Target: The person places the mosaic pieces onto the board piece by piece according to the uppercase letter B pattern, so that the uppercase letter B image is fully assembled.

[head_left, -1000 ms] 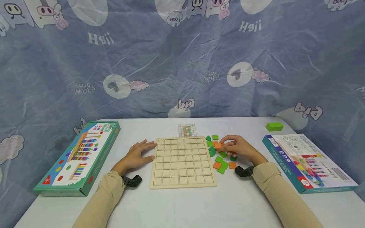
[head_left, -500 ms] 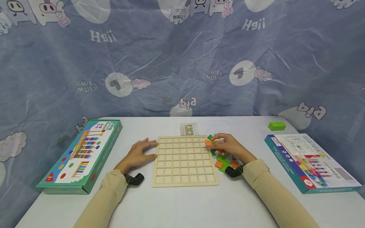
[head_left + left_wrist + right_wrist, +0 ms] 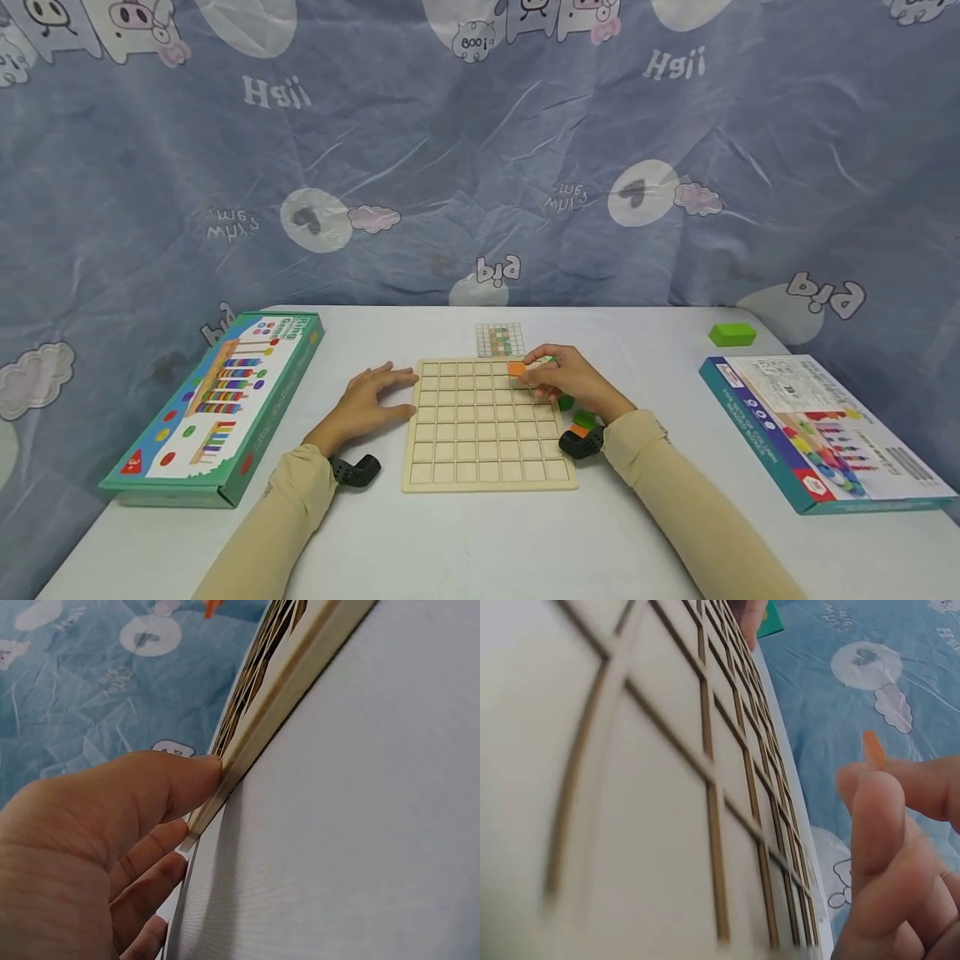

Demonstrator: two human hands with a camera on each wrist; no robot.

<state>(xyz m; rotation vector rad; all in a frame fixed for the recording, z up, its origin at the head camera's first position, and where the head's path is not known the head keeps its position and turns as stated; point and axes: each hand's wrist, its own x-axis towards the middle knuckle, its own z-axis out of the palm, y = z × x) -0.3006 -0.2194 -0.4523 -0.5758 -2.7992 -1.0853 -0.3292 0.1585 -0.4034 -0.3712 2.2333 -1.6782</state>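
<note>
A pale wooden grid board point(image 3: 471, 450) lies flat on the white table. My right hand point(image 3: 576, 382) pinches an orange square tile point(image 3: 516, 368) between thumb and fingertips, over the board's far right part. In the right wrist view the tile point(image 3: 873, 748) shows edge-on, sticking out past the fingertips. At the board's left edge my left hand point(image 3: 362, 410) rests with fingers spread. Seen from the left wrist, its thumb point(image 3: 196, 780) touches the board's side. Green tiles point(image 3: 585, 419) and a dark green piece point(image 3: 566, 403) lie right of the board, partly hidden by my right hand and wrist.
Behind the board lies a small pattern card point(image 3: 500, 340). A green-edged game box point(image 3: 217, 400) lies on the left, another box point(image 3: 825, 433) on the right. Beyond the right one sits a green block point(image 3: 732, 335). A printed cloth point(image 3: 450, 167) hangs behind the table.
My right hand has taken the orange tile from the loose pile and carried it left, over the board's far right part. My left hand stays at the board's edge.
</note>
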